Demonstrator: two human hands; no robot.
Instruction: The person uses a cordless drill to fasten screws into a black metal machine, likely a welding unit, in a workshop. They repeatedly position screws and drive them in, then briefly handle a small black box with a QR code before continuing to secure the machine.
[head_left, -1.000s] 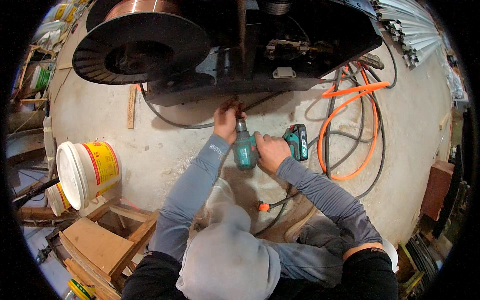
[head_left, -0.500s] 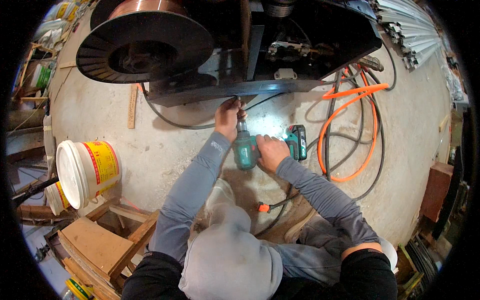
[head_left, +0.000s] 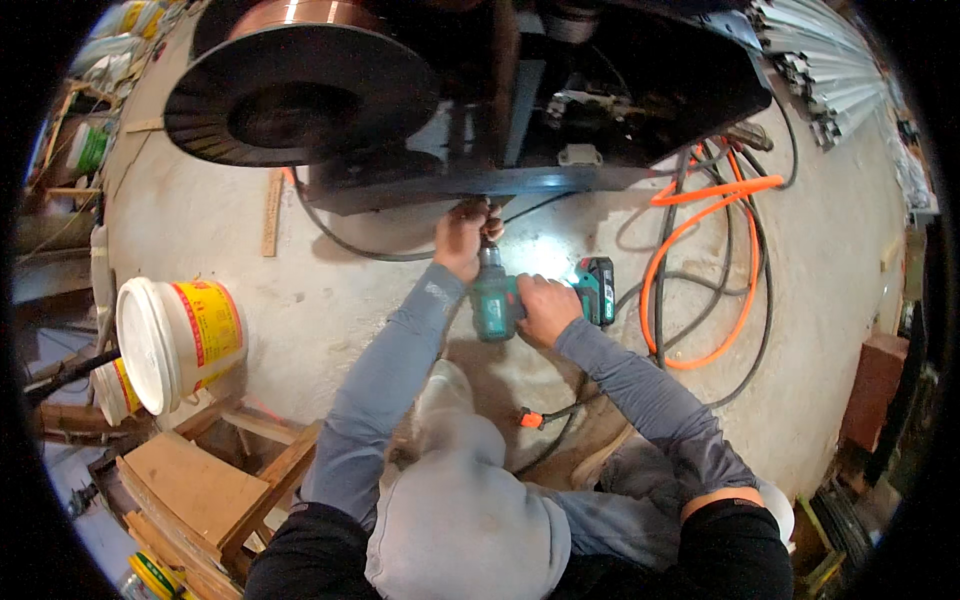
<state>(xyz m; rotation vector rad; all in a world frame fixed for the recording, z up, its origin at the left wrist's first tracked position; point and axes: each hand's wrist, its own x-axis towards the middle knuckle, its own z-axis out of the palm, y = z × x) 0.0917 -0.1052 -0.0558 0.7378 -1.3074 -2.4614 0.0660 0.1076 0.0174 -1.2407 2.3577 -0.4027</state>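
My right hand (head_left: 548, 308) is wrapped round the handle of a green cordless drill (head_left: 493, 308). The drill's black battery (head_left: 598, 290) sticks out to the right, and a bright light falls on the floor beside it. Its chuck points away from me at the lower edge of a black machine housing (head_left: 430, 190). My left hand (head_left: 460, 240) is closed just ahead of the chuck, fingers pinched at the housing's edge. Whatever those fingers hold is hidden. On the housing sits a large black spool (head_left: 390, 110) wound with copper-coloured wire (head_left: 305, 13).
Orange hose (head_left: 650, 290) and black cables lie coiled at the right. White buckets (head_left: 148, 345) and a wooden frame (head_left: 270, 480) stand at the left. Metal profiles (head_left: 830, 70) are stacked at the far right. A cable with an orange end (head_left: 531, 419) lies near my legs.
The whole view has shifted slightly. Both hands and the drill keep nearly the same place against the housing's edge.
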